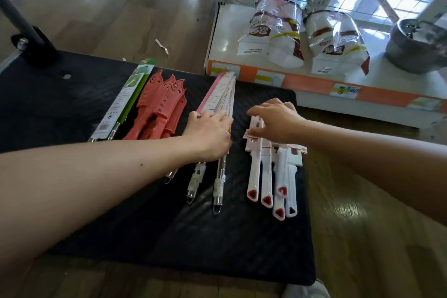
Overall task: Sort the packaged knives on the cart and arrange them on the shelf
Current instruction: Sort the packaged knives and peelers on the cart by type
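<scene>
Four groups of packaged knives lie side by side on the black cart deck [150, 230]. From left: green-sleeved steel knives [125, 99], red plastic knives [160, 109], pink-and-white sleeved steel-handled knives [221, 94], and white-handled knives with red triangle ends [268, 176]. My left hand [210, 133] lies over the pink-sleeved stack, fingers curled round its edge. My right hand [273, 121] hovers over the top of the white-handled knives, fingers bent down onto their card packaging; the blades beneath it are hidden.
A white shelf [227, 38] with an orange price strip stands beyond the cart, holding two plastic-wrapped packs [275, 29] and a grey metal pot [416, 46]. The cart's black handle post [21, 24] rises at the far left. Wooden floor surrounds the cart.
</scene>
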A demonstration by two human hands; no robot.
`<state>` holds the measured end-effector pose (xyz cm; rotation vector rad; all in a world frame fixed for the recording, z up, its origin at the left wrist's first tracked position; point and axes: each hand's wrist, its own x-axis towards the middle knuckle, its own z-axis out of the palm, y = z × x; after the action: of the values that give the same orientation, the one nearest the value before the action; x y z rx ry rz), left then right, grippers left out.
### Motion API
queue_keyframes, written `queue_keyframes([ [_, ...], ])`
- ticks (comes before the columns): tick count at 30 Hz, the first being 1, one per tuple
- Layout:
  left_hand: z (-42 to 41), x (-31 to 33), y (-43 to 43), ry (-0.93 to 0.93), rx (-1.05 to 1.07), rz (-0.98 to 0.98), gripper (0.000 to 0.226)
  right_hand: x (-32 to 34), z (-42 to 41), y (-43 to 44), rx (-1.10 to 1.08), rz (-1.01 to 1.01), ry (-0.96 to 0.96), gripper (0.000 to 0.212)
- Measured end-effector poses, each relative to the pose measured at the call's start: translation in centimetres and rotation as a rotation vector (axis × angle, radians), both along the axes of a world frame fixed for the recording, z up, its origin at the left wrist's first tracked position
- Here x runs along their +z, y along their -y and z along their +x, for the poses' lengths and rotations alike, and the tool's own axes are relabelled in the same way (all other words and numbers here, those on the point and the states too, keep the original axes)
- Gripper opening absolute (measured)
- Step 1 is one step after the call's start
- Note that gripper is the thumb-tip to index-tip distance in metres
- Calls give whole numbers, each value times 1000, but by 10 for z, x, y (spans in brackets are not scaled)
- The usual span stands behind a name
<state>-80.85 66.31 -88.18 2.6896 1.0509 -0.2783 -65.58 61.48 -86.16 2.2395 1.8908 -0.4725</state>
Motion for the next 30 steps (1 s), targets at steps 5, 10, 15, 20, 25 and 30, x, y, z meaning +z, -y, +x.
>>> queue_keyframes([
  [5,23,12,24,104,-19,-84,37,16,28,25,-211,121,-174,41],
  [10,37,9,36,32,48,-138,29,-1,48,46,-387,-6,-149,42],
  [15,44,2,39,45,216,-504,36,-19,35,61,-447,-151,-160,45],
  [20,57,-11,43,205,444,-602,56,-21,22,60,-453,-82,-133,44],
  [25,63,-23,45,313,627,-718,54,-21,22,56,-572,-107,-240,31],
  [30,50,-25,33,382,751,-824,41,-20,26,53,-787,-101,-499,24],
])
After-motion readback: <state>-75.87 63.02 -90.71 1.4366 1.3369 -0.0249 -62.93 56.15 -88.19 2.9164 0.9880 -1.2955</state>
